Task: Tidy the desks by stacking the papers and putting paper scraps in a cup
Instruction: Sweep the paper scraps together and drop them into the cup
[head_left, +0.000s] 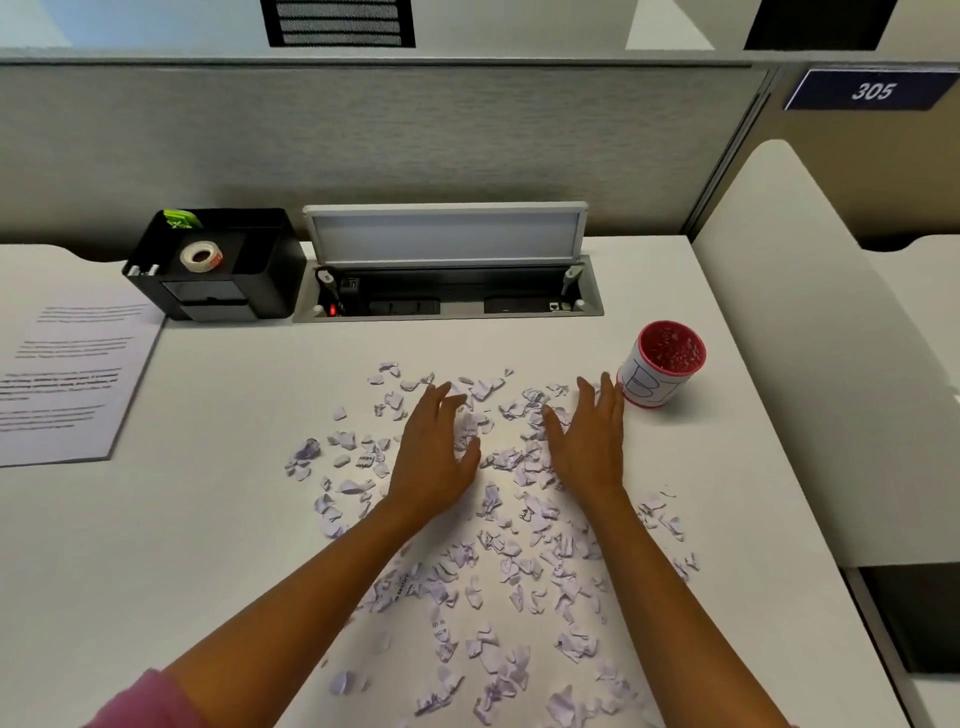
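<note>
Paper scraps (498, 525): lay strewn over the middle of the desk, from just short of the cable hatch down to the near edge; thickest between and below the two hands.
Desk (156, 571): white top, pale and matte; grey fabric partition (363, 140) ran along the far side.
Room: a nameplate (872, 91) reading 305 hung on the partition at upper right; a curved white divider (810, 338) closed off the right side.
Cup (662, 366): red, wrapped in white paper with pen marks, upright near the right edge of the scatter; small bits already showed inside.
Left hand (434, 457): fingers spread, palm down on the scraps, holding nothing.
Right hand (589, 441): fingers spread and straight, flat on the scraps, fingertips just beside the cup; touching it or not, could not tell.
Sheets (67, 379): printed pages lay flat at far left, well apart from the scraps.
Edges: the desk's right edge ran close past the cup, with a drop to dark floor beyond.
Open room: bare desktop lay left of the scatter, between it and the sheets.
Organiser (218, 265): black box at the back left, a tape roll (201, 256) resting on it.
Cable hatch (447, 291): lid raised, sockets exposed, directly behind the scraps.
</note>
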